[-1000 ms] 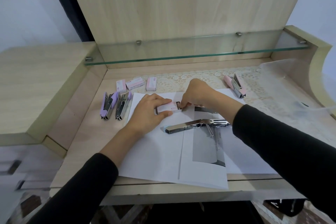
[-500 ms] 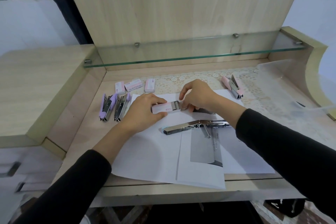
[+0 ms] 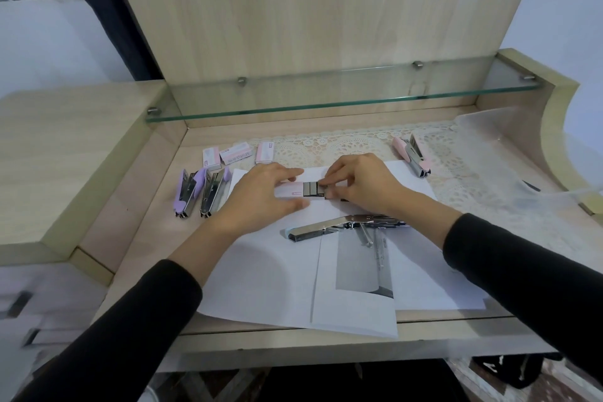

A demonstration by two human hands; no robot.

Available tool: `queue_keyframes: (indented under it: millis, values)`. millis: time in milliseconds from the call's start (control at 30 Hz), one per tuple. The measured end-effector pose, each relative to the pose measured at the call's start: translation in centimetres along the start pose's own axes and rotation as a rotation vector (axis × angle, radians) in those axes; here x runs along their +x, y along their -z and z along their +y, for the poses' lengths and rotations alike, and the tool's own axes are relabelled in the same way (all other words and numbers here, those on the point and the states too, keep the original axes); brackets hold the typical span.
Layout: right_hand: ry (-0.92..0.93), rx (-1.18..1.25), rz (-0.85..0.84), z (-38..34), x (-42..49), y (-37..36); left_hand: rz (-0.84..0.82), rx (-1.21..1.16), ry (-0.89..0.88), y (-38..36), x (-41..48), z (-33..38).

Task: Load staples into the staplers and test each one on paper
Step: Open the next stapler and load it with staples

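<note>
staple box (image 3: 288, 190): on paper (image 3: 261, 271), pinned by left hand (image 3: 261, 196), thumb and fingers closed round it so it won't slide. staples (image 3: 311, 189): half out of box, right hand (image 3: 357, 188) pinching them to draw a strip. open stapler (image 3: 342, 226): just in front, w/ tray bared (prob. next to load). 2 purple staplers (image 3: 199, 191) at left, pink stapler (image 3: 411, 156) at right.

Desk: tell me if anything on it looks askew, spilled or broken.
Nothing looks spilled or broken. The stapler on the paper lies hinged wide open, apparently for loading. Staples stick out of the box between left hand and right hand.
</note>
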State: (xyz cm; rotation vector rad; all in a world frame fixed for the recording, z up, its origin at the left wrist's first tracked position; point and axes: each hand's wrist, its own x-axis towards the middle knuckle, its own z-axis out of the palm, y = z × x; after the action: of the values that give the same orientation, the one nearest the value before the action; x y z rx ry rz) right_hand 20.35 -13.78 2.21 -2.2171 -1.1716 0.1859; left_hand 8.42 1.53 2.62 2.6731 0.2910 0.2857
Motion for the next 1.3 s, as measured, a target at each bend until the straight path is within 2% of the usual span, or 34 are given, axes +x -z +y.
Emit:
queue_keyframes:
  millis: [133, 533, 733, 933, 1133, 1300]
  values:
    - [-0.017, -0.013, 0.014, 0.0, 0.0, -0.2, 0.007, 0.027, -0.090, -0.8, 1.1, 0.4]
    - [-0.015, 0.003, 0.024, -0.6, 0.1, -0.5, 0.067, -0.071, -0.069, -1.6, 1.3, 0.2]
    - [-0.082, 0.008, 0.033, -0.8, 0.5, -0.7, 0.072, -0.068, -0.069, -1.8, 1.3, 0.1]
    - [-0.137, 0.098, -0.079, -1.4, 1.2, 0.4, 0.056, -0.074, -0.065, -1.6, 1.3, 0.2]
    - [-0.126, 0.211, -0.097, -0.8, 1.4, 1.0, 0.045, -0.089, -0.060, -1.5, 1.5, 0.1]
    - [-0.153, 0.240, 0.015, -0.6, 1.4, 0.8, 0.048, -0.099, -0.053, -1.5, 1.4, 0.2]
